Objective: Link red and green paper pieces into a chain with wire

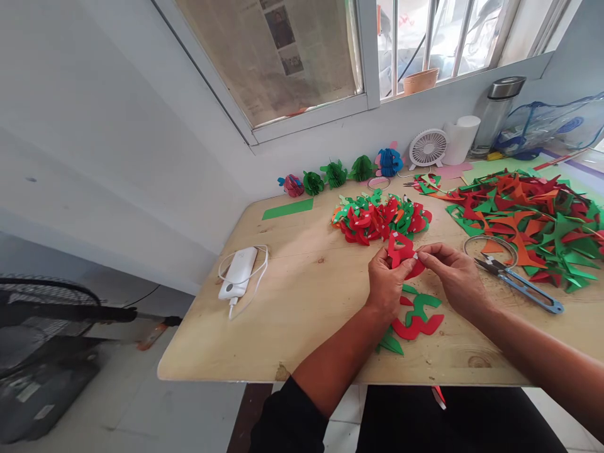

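My left hand is closed on a red paper cutout with curved edges and holds it up over the table. At the cutout's right edge is a small white tab, where the thumb and finger of my right hand are pinched together. Beneath my hands lie a curved red cutout and a green cutout, flat on the wood. Just beyond is a pile of red and green cutouts, several with small white patches.
Blue-handled thread snips and a tape ring lie right of my right hand, beside a heap of paper scraps. A white power bank with a cable is at left. Paper ornaments and a small fan line the wall.
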Available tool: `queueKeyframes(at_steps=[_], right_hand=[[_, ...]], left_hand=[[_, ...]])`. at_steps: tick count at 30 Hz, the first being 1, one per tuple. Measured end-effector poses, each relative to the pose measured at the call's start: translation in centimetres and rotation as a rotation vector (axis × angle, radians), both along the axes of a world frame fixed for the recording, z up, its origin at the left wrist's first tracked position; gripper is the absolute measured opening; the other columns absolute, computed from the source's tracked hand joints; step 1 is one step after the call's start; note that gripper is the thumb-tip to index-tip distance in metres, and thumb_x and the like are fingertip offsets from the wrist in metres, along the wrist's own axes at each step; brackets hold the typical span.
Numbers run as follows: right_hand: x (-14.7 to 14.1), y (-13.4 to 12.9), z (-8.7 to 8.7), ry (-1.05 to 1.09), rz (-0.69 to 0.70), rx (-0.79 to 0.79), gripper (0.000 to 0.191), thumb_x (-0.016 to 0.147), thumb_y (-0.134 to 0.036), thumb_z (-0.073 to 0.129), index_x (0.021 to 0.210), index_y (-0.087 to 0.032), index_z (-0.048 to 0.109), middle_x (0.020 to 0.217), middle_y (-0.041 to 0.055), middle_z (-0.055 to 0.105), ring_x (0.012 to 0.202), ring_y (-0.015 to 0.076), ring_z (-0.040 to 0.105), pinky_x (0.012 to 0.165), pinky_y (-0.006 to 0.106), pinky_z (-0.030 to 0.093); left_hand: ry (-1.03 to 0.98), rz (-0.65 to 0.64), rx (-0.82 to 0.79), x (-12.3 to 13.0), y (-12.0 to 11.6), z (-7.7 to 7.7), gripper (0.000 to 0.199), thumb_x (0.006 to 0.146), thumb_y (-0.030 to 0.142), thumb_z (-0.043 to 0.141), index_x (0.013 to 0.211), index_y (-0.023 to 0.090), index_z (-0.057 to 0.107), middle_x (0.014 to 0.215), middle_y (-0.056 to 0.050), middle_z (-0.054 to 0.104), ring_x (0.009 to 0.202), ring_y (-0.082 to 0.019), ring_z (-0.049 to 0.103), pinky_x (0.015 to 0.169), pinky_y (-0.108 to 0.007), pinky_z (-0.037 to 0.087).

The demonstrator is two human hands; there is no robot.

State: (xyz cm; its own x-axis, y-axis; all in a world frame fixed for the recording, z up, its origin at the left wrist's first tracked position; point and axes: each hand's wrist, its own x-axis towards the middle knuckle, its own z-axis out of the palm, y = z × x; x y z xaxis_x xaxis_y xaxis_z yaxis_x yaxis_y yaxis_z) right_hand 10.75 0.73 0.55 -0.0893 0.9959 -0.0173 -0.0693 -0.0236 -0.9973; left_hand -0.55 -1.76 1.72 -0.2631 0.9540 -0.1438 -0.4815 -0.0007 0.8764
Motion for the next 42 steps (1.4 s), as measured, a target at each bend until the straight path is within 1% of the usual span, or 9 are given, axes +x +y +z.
queueKeyframes(at_steps=[8,12,20,28,32,35,38,40,42], right_hand=[[0.1,-0.1,0.1,-0.066,0.008,0.042,0.029,0.067,-0.048,0.070,0.076,-0.022,0.065,0.076,0.0026,0.067,0.070,0.0169,0.059,0.066,0.029,0.047],[0.2,-0.2,0.3,-0.078,0.019,0.036,0.028,0.067,-0.048,0.070,0.075,-0.022,0.065,0.076,0.0018,0.067,0.071,0.0164,0.059,0.067,0.028,0.046],[0.3,-0.3,0.5,-0.133,0.022,0.083,0.025,0.072,-0.046,0.066,0.077,-0.022,0.066,0.078,0.0018,0.067,0.074,0.0172,0.059,0.068,0.029,0.045],[0.3,-0.5,0.9,-0.149,0.018,0.098,0.025,0.071,-0.047,0.065,0.076,-0.022,0.066,0.077,0.0025,0.068,0.074,0.0182,0.059,0.069,0.030,0.045],[0.3,-0.6,1.1,-0.259,0.035,0.174,0.022,0.075,-0.046,0.060,0.078,-0.025,0.066,0.078,0.0025,0.068,0.071,0.0189,0.060,0.065,0.032,0.045],[0.3,-0.6,1.1,-0.414,-0.008,0.307,0.017,0.077,-0.041,0.057,0.076,-0.027,0.065,0.075,0.0015,0.068,0.066,0.0182,0.057,0.062,0.032,0.044],[0.4,-0.5,1.0,-0.533,-0.035,0.440,0.014,0.078,-0.035,0.055,0.075,-0.027,0.065,0.075,0.0022,0.068,0.067,0.0187,0.056,0.061,0.033,0.043],[0.5,-0.4,0.9,-0.563,-0.038,0.467,0.014,0.078,-0.034,0.054,0.075,-0.026,0.065,0.077,0.0029,0.068,0.068,0.0190,0.056,0.062,0.033,0.043],[0.6,-0.2,0.8,-0.558,-0.037,0.428,0.016,0.078,-0.036,0.054,0.076,-0.026,0.066,0.077,0.0029,0.068,0.065,0.0180,0.055,0.061,0.033,0.043]], left_hand=[[0.039,0.017,0.014,-0.2,0.2,-0.2,0.022,0.057,0.017,0.072,0.078,0.015,0.065,0.072,-0.001,0.067,0.066,-0.012,0.061,0.071,-0.026,0.049],[0.051,0.014,0.022,-0.3,0.2,-0.3,0.020,0.058,0.016,0.071,0.077,0.015,0.065,0.072,-0.001,0.067,0.066,-0.011,0.060,0.072,-0.026,0.049],[0.047,0.028,0.026,-0.5,0.5,-1.0,0.030,0.057,0.019,0.074,0.085,0.016,0.063,0.077,-0.002,0.066,0.069,-0.013,0.061,0.074,-0.028,0.049],[0.077,0.007,0.023,-0.6,0.2,-0.3,0.030,0.060,0.021,0.073,0.088,0.016,0.065,0.078,-0.002,0.066,0.071,-0.012,0.061,0.074,-0.027,0.049],[0.076,0.037,0.011,-0.6,0.3,-0.5,0.031,0.056,0.020,0.076,0.084,0.015,0.064,0.075,-0.001,0.065,0.071,-0.013,0.061,0.074,-0.028,0.049],[0.091,0.039,0.005,-0.7,0.4,-0.6,0.031,0.056,0.020,0.076,0.084,0.015,0.064,0.076,-0.001,0.065,0.071,-0.013,0.061,0.075,-0.028,0.049],[0.134,0.030,0.025,-0.8,0.3,-0.6,0.027,0.058,0.018,0.074,0.083,0.016,0.064,0.076,-0.001,0.065,0.071,-0.013,0.061,0.074,-0.027,0.049],[0.155,0.033,0.038,-0.8,0.3,-0.5,0.027,0.059,0.017,0.073,0.084,0.016,0.064,0.077,-0.001,0.065,0.072,-0.013,0.061,0.074,-0.027,0.049],[0.166,0.031,0.040,-0.9,0.2,-0.5,0.027,0.059,0.017,0.072,0.085,0.016,0.064,0.077,-0.001,0.065,0.071,-0.012,0.061,0.074,-0.027,0.050]])
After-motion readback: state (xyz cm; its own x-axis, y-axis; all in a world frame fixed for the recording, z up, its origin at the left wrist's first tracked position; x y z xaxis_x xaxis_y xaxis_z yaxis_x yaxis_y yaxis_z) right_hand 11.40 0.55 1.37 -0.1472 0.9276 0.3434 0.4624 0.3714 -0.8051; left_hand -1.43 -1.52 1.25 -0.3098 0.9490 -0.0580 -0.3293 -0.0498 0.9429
